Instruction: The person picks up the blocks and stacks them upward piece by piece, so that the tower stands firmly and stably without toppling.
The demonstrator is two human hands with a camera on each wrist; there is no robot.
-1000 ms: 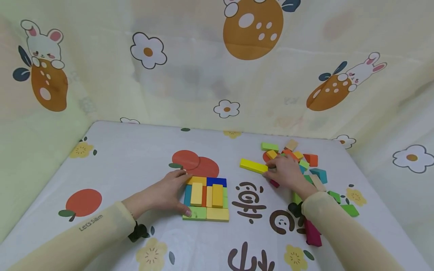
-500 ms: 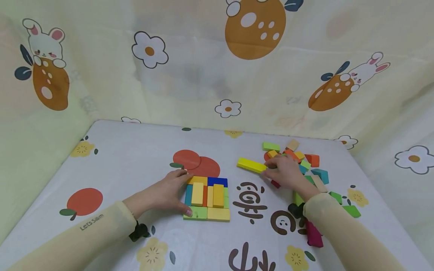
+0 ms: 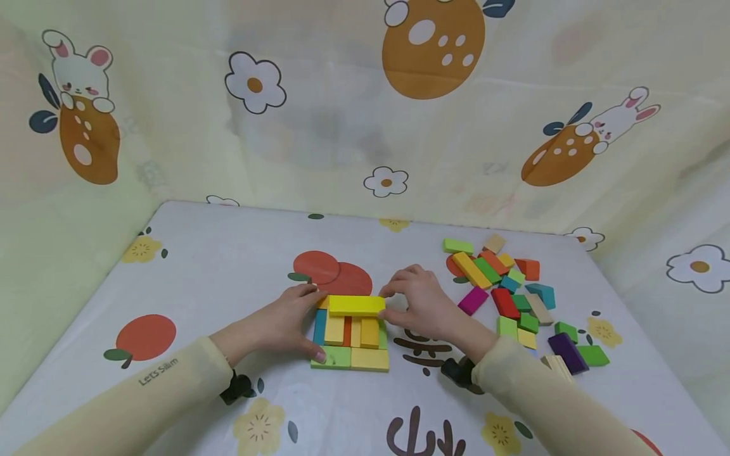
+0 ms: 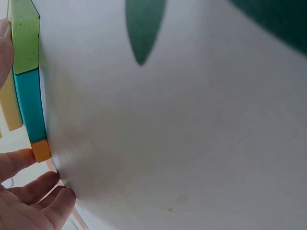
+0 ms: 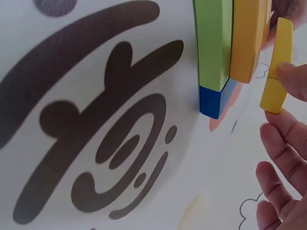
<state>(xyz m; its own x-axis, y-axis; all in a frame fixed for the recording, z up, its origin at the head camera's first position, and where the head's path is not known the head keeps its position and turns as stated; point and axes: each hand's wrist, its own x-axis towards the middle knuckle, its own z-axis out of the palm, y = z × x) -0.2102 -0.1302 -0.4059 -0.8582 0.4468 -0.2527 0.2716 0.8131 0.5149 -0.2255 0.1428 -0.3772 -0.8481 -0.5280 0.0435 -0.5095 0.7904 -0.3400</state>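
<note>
A flat square of colored blocks [image 3: 369, 359] lies on the table, with smaller tan and yellow-orange blocks standing out on top. My left hand [image 3: 274, 323] rests along its left side, thumb at the green block [image 4: 26, 45], index fingertip at the end of the orange block [image 4: 41, 150]; a teal block [image 4: 30, 105] lies between them. Between thumb and fingertips, my right hand [image 3: 424, 304] pinches the right end of a long yellow block [image 3: 356, 306]. That block lies crosswise over the square's back part in the head view, covering much of the back row.
To the right, a loose pile of wooden blocks includes a red block [image 3: 505, 303], a magenta block [image 3: 473, 300] and a dark purple block [image 3: 568, 353]. The white tablecloth [image 3: 217, 253] bears printed fruit and lettering. A patterned curtain [image 3: 319, 139] encloses the back and sides.
My right hand has carried the yellow block leftward from the pile's edge to over the square, turning it level. More of the pile now shows. My left hand stays in place.
</note>
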